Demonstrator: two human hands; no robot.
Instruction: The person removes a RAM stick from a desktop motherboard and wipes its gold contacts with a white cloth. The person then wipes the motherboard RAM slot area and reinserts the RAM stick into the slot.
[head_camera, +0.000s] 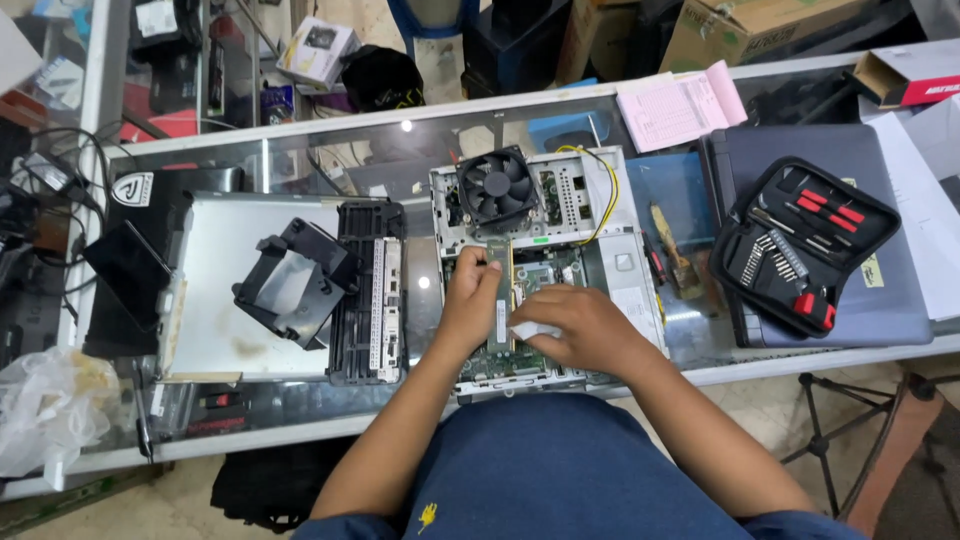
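Observation:
An opened small desktop computer (610, 260) lies on a glass counter, with a black cooling fan (497, 186) at its far end and a green board inside. My left hand (470, 300) grips a narrow green memory stick (504, 262) standing on edge over the board. My right hand (580, 325) rests beside it over the board, pinching a small white piece (532, 330), perhaps a cloth or eraser, against the stick's lower part.
A removed metal side panel (215, 330) with a black plastic duct (290, 280) and a black drive cage (368, 290) lies left of the computer. At the right an open black screwdriver kit (800, 245) sits on a closed grey laptop (880, 310). Pink papers (680, 105) lie behind.

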